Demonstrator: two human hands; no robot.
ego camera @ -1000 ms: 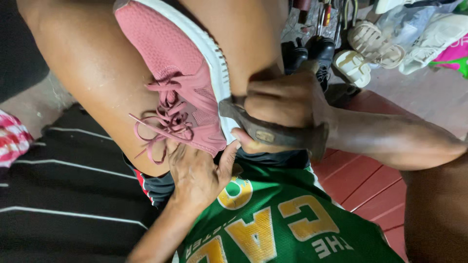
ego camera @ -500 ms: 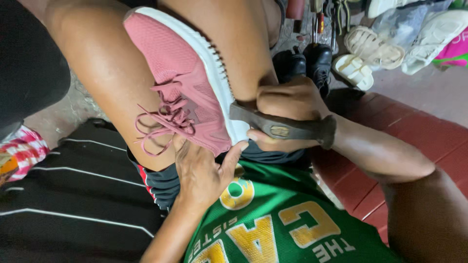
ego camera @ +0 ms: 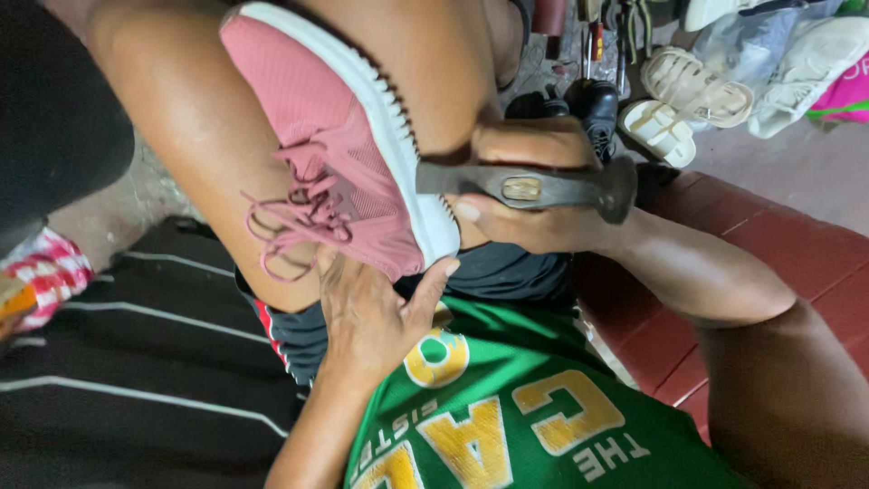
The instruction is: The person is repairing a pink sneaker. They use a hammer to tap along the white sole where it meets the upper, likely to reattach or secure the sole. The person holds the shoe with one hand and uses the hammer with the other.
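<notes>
The right hand (ego camera: 534, 186) is clenching a dark metal hammer-like tool (ego camera: 534, 186), its end touching the white sole of a pink mesh sneaker with pink laces (ego camera: 330, 163). The sneaker is lying wedged between the person's bare thighs. The left hand (ego camera: 376, 312) is supporting it from below, fingers spread, not closed.

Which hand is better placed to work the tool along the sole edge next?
Right, probably. The right hand grips the dark tool at the pink sneaker's white sole; the left hand braces the heel.
</notes>
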